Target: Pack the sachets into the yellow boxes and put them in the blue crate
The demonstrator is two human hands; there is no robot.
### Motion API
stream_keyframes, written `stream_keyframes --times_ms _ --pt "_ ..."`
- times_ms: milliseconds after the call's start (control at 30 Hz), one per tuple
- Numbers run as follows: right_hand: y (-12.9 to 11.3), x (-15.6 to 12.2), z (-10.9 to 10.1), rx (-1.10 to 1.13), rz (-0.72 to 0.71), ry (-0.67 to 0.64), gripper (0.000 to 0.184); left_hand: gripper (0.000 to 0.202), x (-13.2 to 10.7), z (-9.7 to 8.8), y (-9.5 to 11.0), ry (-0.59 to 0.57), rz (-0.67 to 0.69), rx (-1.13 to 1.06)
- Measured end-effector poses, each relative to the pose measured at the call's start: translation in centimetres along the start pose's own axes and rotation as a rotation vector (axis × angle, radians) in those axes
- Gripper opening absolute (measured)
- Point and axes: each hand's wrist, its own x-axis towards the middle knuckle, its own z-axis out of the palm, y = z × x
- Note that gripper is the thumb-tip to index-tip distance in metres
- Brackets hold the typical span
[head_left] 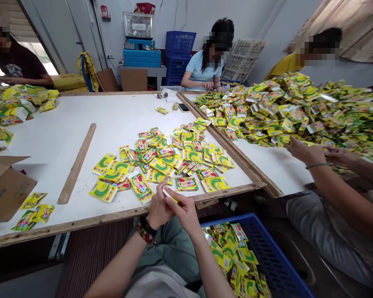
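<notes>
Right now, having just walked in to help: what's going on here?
The person's left hand and right hand hold a small yellow foil sachet between them, above a white wooden-framed table scattered with similar sachets. A blue plastic crate of sachets sits beside them. A co-worker's hands reach a large sachet heap on the next table.

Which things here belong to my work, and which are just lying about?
In use: left hand and right hand on a yellow sachet; sachets on the white table; blue crate of sachets.
Lying about: wooden lath, phone, cardboard box.
</notes>
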Motion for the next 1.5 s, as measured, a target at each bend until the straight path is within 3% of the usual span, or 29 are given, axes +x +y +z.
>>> stream_keyframes --times_ms 67,167,367,567,667,733,833,933,1033,1133,1200,1267,1367,1433,1500 --pt "0.1 -0.1 -0.1 -0.082 -0.012 0.054 0.028 0.05 0.1 -0.1 0.2 -0.074 -0.035 0.009" --pt "0.2 0.2 -0.2 -0.095 -0.016 0.118 0.029 0.051 0.2 -0.1 0.2 -0.084 -0.058 0.038" --pt "-0.2 0.3 -0.5 -0.229 -0.136 -0.059 0.032 0.032 0.2 0.1 -0.1 -0.043 -0.101 0.028" --pt "0.4 -0.6 -0.1 -0.371 -0.288 -0.052 0.033 0.037 0.0 -0.3 0.4 -0.1 -0.014 -0.05" --pt "0.1 -2.3 -1.7 -0.479 -0.309 0.036 0.034 0.058 0.5 -2.5 0.3 -0.214 0.093 0.044" --pt "-0.3 -4.2 -4.2 -0.65 -0.196 0.16 0.037 0.065 1.3 -4.8 -0.1 -0.159 0.069 0.261" --pt "-0.6 -6.6 -8.3 -0.961 0.054 0.288 0.038 0.047 2.5 -8.1 -1.3 0.038 -0.182 0.658" --pt "0.2 -6.5 -8.9 -0.896 0.073 0.215 0.039 0.022 3.4 -9.0 -1.9 0.002 -0.303 0.759" --pt "1.6 -4.1 -5.4 -0.57 -0.033 0.094 0.045 0.006 3.6 -7.8 -1.3 -0.034 -0.168 0.566" --pt "2.8 -1.2 -1.1 -0.359 -0.126 0.034 0.06 0.011 2.8 -6.1 -0.3 -0.158 0.034 0.194" --pt "3.2 -0.1 0.6 -0.278 -0.151 -0.024 0.054 0.011 1.8 -5.0 -0.1 -0.185 0.089 -0.007" --pt "3.4 0.1 1.0 -0.218 -0.143 -0.047 0.039 0.016 0.7 -4.0 -0.2 -0.043 0.05 -0.096" --pt "3.5 -0.9 0.3 -0.248 -0.114 0.042 0.036 0.061 -0.4 -2.4 -0.4 0.168 -0.07 -0.143" --pt "3.4 -1.5 -0.5 -0.27 -0.088 0.097 0.039 0.069 -0.7 -1.5 -0.2 0.179 -0.134 -0.115" --pt "3.3 -1.8 -1.3 -0.148 -0.046 0.118 0.039 0.067 -0.8 -0.6 0.2 0.175 -0.165 -0.05"
